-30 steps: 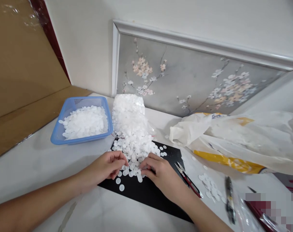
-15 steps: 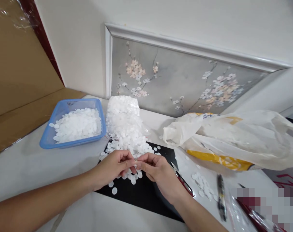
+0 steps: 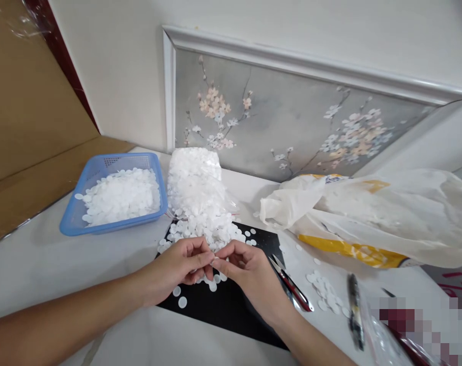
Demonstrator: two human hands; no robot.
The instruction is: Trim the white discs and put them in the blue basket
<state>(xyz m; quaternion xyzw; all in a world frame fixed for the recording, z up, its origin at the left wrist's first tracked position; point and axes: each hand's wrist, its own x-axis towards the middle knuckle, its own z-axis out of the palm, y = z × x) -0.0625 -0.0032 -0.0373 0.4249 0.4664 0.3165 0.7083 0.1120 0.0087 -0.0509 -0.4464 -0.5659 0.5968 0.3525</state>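
My left hand [image 3: 179, 269] and my right hand [image 3: 250, 269] meet fingertip to fingertip above a black mat [image 3: 215, 315]. Each pinches with thumb and index finger; a tiny whitish bit shows between them, probably a disc, too small to make out. Beneath and behind the fingers spreads a heap of small white discs [image 3: 204, 226]. It spills from a clear plastic bag [image 3: 195, 173] full of the same discs. A blue basket [image 3: 112, 226] at the left holds many more discs.
Red-handled scissors [image 3: 294, 290] lie right of my right hand, with scattered discs [image 3: 326, 292] and a dark pen-like item [image 3: 355, 310] beyond. A white and yellow bag [image 3: 368, 218] lies at the right. Cardboard [image 3: 36, 142] stands left; a framed floral panel [image 3: 284, 117] is behind.
The camera view has shifted slightly. My hands remain together over the mat, with the fingertips slightly changed in pose.
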